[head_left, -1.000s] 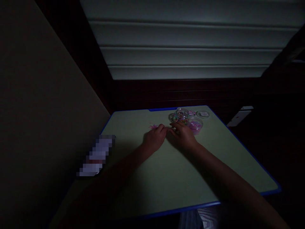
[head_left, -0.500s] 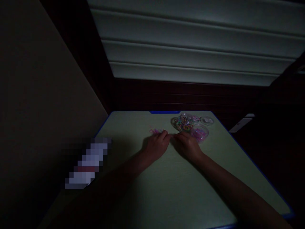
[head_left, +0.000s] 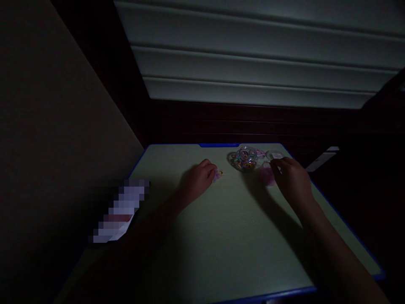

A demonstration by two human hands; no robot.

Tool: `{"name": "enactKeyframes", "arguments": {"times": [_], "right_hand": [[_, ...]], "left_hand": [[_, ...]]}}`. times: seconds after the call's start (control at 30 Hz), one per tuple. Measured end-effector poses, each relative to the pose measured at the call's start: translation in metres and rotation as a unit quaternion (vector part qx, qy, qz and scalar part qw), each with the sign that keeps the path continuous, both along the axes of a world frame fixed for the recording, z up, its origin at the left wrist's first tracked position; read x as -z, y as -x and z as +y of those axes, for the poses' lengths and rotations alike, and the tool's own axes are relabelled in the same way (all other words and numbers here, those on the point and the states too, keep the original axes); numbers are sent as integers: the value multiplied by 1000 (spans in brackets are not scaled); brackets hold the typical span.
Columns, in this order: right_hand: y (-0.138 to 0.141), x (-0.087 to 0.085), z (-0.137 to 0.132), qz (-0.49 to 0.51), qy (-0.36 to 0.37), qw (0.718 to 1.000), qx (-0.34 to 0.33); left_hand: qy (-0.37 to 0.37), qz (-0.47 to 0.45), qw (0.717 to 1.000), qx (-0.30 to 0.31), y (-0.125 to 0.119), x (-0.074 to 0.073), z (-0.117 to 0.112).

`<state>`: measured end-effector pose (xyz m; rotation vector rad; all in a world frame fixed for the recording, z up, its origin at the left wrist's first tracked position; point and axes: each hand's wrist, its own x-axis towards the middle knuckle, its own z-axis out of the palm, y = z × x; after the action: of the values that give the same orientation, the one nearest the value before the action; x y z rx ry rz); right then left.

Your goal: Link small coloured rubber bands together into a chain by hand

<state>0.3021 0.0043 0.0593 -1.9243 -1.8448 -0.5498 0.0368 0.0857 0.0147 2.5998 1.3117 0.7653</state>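
Head view, the only one, dimly lit: two bare hands work over one pale green table (head_left: pixel 202 253) with a blue edge. The left hand (head_left: pixel 200 176) is near the middle of the tabletop, its fingers curled and almost closed, the tips pinching one small pink-and-purple piece (head_left: pixel 217 175) with a bit of yellow on it. The piece pokes out past those fingertips, on the side facing the right hand (head_left: pixel 292 181), and well apart from that hand.

The right hand is raised over the far right of the table, thumb and forefinger drawn together; whether anything tiny sits between them, I cannot tell. Just beside its fingertips is one tub of pink bits (head_left: pixel 267 175), partly hidden by the hand.

To the left of that tub stands one clear round container (head_left: pixel 246 158) of multicoloured rings (several, too small and dark to count). Behind the fingers lies one clear disc with a white label (head_left: pixel 274 155), and between disc and container is one small pink item (head_left: pixel 260 153).

At the left edge is one pixelated flat object (head_left: pixel 122 209). Behind the table hangs one pale slatted panel (head_left: pixel 253 63).
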Motion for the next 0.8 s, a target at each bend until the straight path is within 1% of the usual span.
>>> {"name": "enactKeyframes", "arguments": {"times": [0.1,0.2,0.33,0.43,0.63,0.73,0.8], "right_hand": [[-7,3,1,-17,69,997,28],[-11,6,2,-25,86,995,32],[-7,4,0,-21,52,998,30],[1,2,-1,-14,19,1000,0],[15,7,-2,-10,-19,997,-72],[15,8,-3,-10,-24,995,-92],[15,8,-3,-10,-26,995,-96]], "left_hand": [[9,25,999,33,6,-1,8],[10,46,997,54,13,-1,15],[24,72,994,80,20,-3,20],[23,98,991,93,23,-4,22],[5,175,981,85,19,-3,15],[-14,186,979,81,17,-4,12],[-22,177,981,82,17,-6,11]]}}
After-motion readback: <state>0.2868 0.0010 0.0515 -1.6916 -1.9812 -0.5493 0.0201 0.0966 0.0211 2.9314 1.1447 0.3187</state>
